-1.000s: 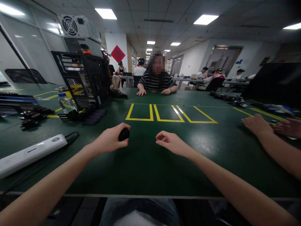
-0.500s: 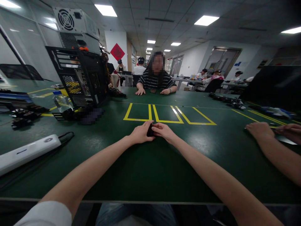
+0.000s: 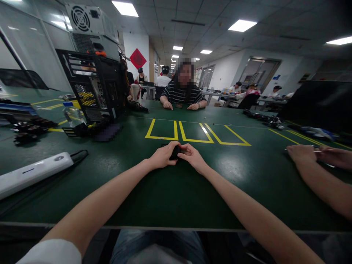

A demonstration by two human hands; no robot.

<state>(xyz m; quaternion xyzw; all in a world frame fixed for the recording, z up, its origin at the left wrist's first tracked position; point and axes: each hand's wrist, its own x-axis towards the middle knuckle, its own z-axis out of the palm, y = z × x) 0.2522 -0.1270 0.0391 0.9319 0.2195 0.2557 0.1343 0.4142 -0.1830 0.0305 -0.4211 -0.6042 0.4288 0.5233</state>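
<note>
A small black object (image 3: 175, 153) is held between my two hands, just in front of the yellow tape marks. Its kind cannot be made out, since fingers cover much of it. My left hand (image 3: 164, 155) wraps round it from the left, thumb on the near side. From the right, my right hand (image 3: 191, 157) pinches its edge between thumb and fingers. Both hands rest low over the green table (image 3: 176, 198).
Yellow tape outlines (image 3: 195, 141) lie ahead. At left are a white device (image 3: 35, 172) with a black cord, a plastic bottle (image 3: 73, 116) and an open computer case (image 3: 99, 88). A neighbour's hands (image 3: 302, 153) work at right. Opposite sits a person in a striped top (image 3: 181, 94).
The black object has turned slightly in my hands, and my left fingers have shifted round it. The left hand of the person opposite has drawn inward. My view has moved slightly.
</note>
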